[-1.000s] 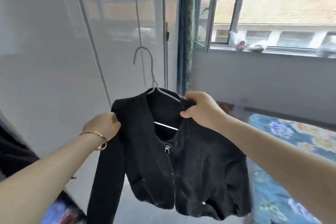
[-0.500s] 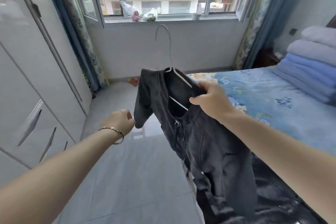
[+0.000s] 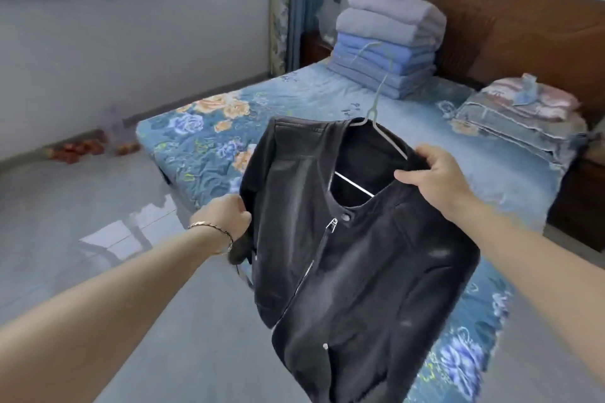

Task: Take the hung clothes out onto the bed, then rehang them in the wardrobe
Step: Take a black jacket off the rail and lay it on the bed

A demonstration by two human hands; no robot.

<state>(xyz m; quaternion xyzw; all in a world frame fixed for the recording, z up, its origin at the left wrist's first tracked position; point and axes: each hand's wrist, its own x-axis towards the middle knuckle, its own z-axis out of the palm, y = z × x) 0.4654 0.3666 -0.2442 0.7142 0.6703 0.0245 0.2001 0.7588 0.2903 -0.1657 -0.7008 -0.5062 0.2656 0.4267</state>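
The black zip jacket [image 3: 353, 255], on its wire hanger [image 3: 376, 108], is held in the air over the near edge of the bed [image 3: 203, 141], hook pointed toward the headboard [image 3: 507, 20], hem nearest the person. The collar is gripped by the right hand [image 3: 435, 177], the nearer to the mattress, and the sleeve edge by the left hand [image 3: 226, 216]. No writing can be read.

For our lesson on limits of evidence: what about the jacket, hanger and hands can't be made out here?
Head view:
jacket hem: cut off by the bottom edge.
hanger shoulders: hidden inside the jacket.
left hand: fingertips hidden behind the jacket's sleeve.
red things on the floor: blurred, too small.
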